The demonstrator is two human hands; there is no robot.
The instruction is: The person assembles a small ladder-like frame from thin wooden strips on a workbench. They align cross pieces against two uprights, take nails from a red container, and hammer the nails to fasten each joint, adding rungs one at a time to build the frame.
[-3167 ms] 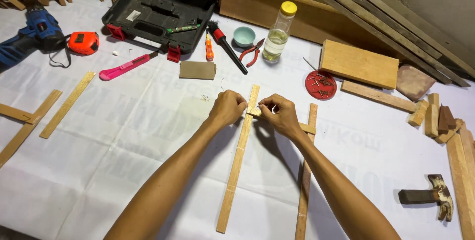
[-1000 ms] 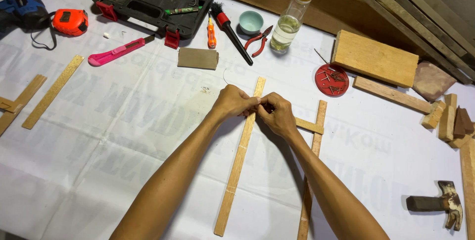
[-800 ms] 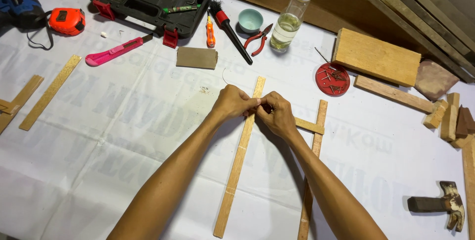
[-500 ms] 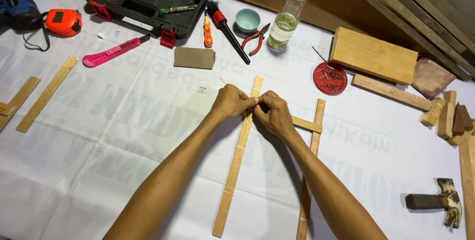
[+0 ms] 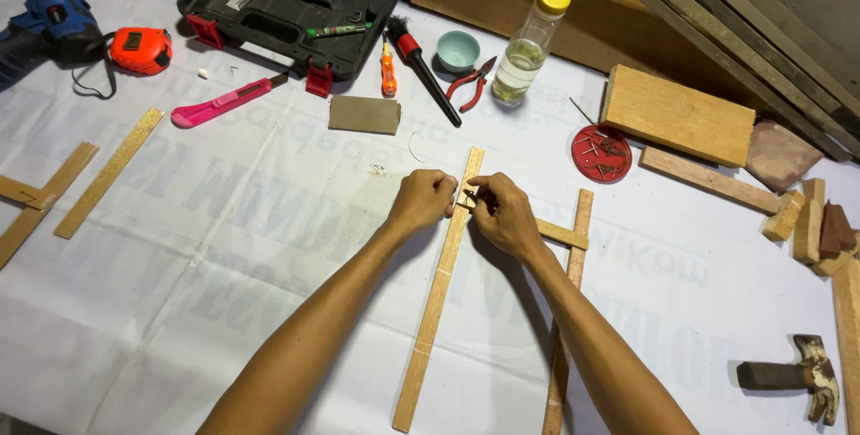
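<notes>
Both hands, left hand (image 5: 423,201) and right hand (image 5: 502,211), pinch the wooden strip (image 5: 437,292)

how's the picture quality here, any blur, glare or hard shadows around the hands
Head view: sharp overall, no motion blur on the left hand or right hand; soft, even light, only faint shadows beside the forearms on the white sheet; no strong glare; mild wide-angle bend toward the edges.

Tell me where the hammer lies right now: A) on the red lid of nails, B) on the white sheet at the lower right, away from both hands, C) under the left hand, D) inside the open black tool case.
B: the hammer lies on the white sheet at lower right, apart from the left hand and right hand, which meet at the wooden strip.
</notes>
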